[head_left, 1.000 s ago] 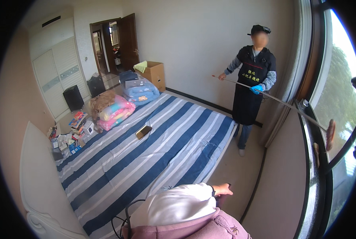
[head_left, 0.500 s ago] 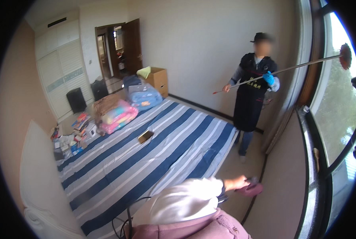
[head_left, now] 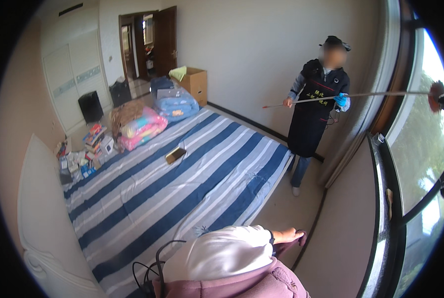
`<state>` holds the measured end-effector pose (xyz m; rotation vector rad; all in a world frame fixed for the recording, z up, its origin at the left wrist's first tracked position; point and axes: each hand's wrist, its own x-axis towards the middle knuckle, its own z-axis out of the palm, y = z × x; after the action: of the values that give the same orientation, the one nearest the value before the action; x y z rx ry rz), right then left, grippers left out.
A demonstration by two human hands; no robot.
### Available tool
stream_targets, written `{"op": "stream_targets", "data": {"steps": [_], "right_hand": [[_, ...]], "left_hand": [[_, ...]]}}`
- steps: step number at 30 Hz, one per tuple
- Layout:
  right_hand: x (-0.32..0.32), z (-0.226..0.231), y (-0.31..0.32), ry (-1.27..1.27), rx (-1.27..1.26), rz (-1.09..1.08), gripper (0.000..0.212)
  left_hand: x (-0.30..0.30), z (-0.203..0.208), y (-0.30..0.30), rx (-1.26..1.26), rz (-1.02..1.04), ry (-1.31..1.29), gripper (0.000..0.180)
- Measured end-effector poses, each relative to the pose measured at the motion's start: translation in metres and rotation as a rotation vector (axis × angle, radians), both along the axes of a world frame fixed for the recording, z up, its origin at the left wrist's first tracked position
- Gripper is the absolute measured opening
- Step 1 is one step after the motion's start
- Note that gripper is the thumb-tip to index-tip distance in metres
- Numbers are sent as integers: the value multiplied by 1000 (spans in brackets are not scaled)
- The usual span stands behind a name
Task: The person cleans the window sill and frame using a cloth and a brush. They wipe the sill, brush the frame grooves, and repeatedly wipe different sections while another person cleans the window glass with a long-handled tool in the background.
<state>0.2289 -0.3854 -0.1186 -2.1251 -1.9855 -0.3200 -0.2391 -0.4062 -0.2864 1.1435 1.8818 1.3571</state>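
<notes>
Over the strip of pale floor beside the bed's window-side edge, our left hand (head_left: pixel 286 235) reaches out from a white sleeve, a black band at the wrist. Its fingers are curled closed on a dark maroon cloth (head_left: pixel 300 239); the gathered part sits at our fingertips, and more of the cloth hangs below the hand, off the bed. Our right hand is out of view, so we cannot tell its grip.

Beside us, the wide bed (head_left: pixel 207 179) wears a blue, grey and white striped sheet, with a white carved headboard (head_left: pixel 38 198) at its left end. Near the middle of this surface lies a flat, rectangular gold-and-dark object (head_left: pixel 174 155). Past the corner where the foot meets the window-side edge, a co-worker in a black apron (head_left: pixel 309 124) holds a long metal pole (head_left: pixel 376 94) with a fuzzy reddish head (head_left: pixel 436 96) at the window (head_left: pixel 415 144).

Counting, we find one cloth, one pole, two folded bedding bundles, pink (head_left: pixel 145 130) and blue (head_left: pixel 179 110), along the far long edge, two black cases (head_left: pixel 91 108) behind them, and one brown cardboard carton (head_left: pixel 196 87).
</notes>
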Motion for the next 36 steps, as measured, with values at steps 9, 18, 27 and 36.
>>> {"op": "stream_targets", "data": {"steps": [9, 18, 27, 36], "right_hand": [[102, -107, 55, -16, 328, 141, 63], [-25, 21, 8, -64, 194, 145, 57], [39, 8, 41, -230, 108, 4, 55], [40, 5, 37, -251, 118, 0, 58]], "left_hand": [[12, 28, -14, -118, -62, -143, 70], [15, -1, -26, -270, -17, -64, 69], [-1, -10, -34, -406, -155, -90, 64], [-6, -8, -28, -491, -133, 145, 67]]}}
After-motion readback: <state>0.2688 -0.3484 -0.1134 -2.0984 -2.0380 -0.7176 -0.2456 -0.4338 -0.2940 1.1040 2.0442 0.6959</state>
